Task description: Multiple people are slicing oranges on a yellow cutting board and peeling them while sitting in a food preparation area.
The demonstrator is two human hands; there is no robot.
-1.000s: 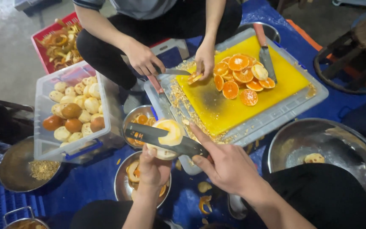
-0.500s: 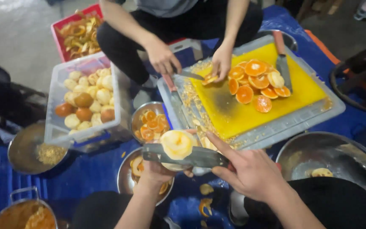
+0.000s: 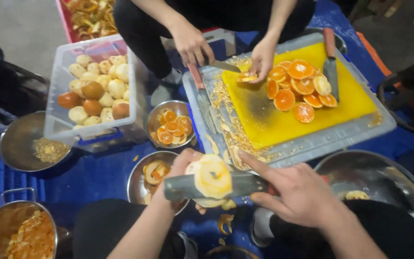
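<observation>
My left hand holds a peeled pale orange just above a small steel bowl of peels. My right hand grips a knife by the handle, its wide grey blade lying flat against the fruit. Across from me another person's hand holds a second knife while their other hand presses an orange piece on the yellow cutting board.
Orange halves and a cleaver lie on the board inside a grey tray. A clear bin of peeled oranges stands left, with steel bowls around. A large steel basin sits right.
The view has shifted down and closer. My hands with fruit and knife stay together low in the frame. The other person's hands keep working at the board's corner.
</observation>
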